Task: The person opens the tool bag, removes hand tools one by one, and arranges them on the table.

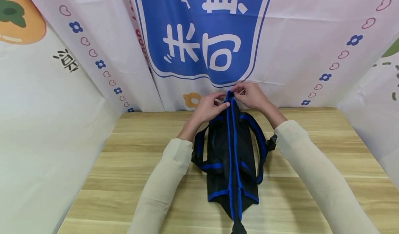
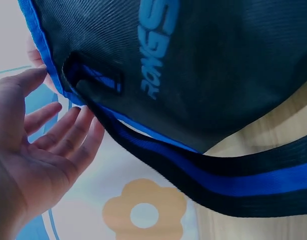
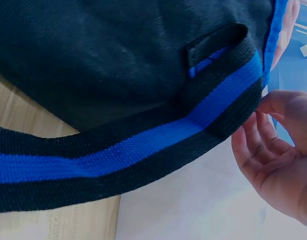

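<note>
Pale sleeves aslant, left hand loose-fingered, right hand in pinch grip, both on black bag

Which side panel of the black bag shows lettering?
The left panel, by the left hand: it carries blue lettering, whereas the visible part of the right panel shows none.

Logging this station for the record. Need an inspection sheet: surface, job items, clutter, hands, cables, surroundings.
Surface: wood-grain table.
Job items: black bag on the table, with blue trim and a looped strap on each side, left and right.
Clutter: nothing seen.
Left hand: at the bag's far end, thumb touching the trim.
Right hand: same end, at the edge; exact grip unclear.
Cables: nothing seen.
Surroundings: printed white backdrop behind, white side walls.
</note>
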Tool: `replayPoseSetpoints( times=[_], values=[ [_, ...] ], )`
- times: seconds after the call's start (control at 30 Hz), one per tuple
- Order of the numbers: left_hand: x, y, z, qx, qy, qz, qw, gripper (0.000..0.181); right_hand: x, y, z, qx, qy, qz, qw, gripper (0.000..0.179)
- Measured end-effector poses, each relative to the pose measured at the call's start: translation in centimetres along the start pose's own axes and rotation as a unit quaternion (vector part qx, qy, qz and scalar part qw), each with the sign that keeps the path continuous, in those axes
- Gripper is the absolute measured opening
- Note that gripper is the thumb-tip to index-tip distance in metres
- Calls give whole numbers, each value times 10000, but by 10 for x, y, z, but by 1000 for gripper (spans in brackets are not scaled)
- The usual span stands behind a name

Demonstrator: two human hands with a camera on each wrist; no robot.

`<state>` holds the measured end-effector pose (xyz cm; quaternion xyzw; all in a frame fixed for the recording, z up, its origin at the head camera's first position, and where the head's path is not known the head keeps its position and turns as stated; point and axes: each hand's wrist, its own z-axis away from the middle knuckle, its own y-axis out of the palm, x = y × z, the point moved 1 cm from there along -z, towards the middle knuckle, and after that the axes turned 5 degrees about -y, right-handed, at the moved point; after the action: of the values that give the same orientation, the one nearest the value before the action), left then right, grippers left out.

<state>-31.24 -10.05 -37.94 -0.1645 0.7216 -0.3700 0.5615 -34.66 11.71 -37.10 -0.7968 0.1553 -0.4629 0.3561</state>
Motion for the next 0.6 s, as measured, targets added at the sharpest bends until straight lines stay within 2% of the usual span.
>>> replayPoseSetpoints(
  times=[0.13, 0.23, 0.43, 0.6],
  values=[
    [0, -4, -13, 104, -86, 90, 9999, 43, 3, -1, -1, 154, 70, -80, 9998, 24],
    [1, -8, -24, 327, -46, 5, 9995, 41, 4, -1, -2, 183, 79, -121, 9997, 24],
    [9, -10, -45, 819, 338, -291, 9956, 43, 5, -1, 1, 161, 105, -126, 9997, 22],
    [15, -10, -54, 815, 389, -109, 9959, 27, 9, -4, 2, 240, 296, -35, 9993, 22]
  ],
)
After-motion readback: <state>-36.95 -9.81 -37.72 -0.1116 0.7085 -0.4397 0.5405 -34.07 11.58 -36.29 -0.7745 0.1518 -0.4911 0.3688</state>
